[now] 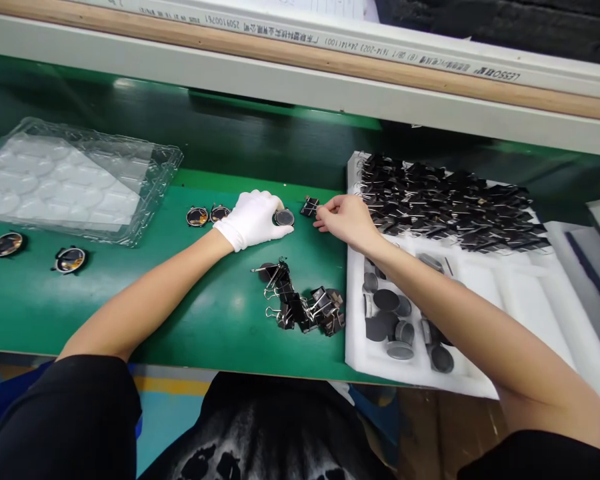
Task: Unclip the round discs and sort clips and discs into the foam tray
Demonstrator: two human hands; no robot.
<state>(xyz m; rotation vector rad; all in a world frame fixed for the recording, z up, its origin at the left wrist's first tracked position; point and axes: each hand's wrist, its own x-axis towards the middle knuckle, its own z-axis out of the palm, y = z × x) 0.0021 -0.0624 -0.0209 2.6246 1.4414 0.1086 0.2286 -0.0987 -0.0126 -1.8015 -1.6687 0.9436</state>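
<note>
My left hand (257, 217), in a white glove, is closed around a small round watch-like piece with a dark grey disc (284, 217) on its face. Just to its right, my bare right hand (344, 219) pinches a black binder clip (309, 207) by its wire handles. A narrow gap separates the clip from the disc. Beside the glove, two round watch-like pieces (197, 216) with dark and orange faces lie on the green table (210, 267). Below my hands sits a heap of black binder clips (300, 307), with grey discs partly showing among them.
On the right, a white foam tray (355, 333) holds rows of binder clips (445, 200) and loose grey discs (386, 300). A clear plastic tray (145, 200) lies at the left. Two more round pieces (70, 259) rest near it. A pale rail (300, 80) crosses the back.
</note>
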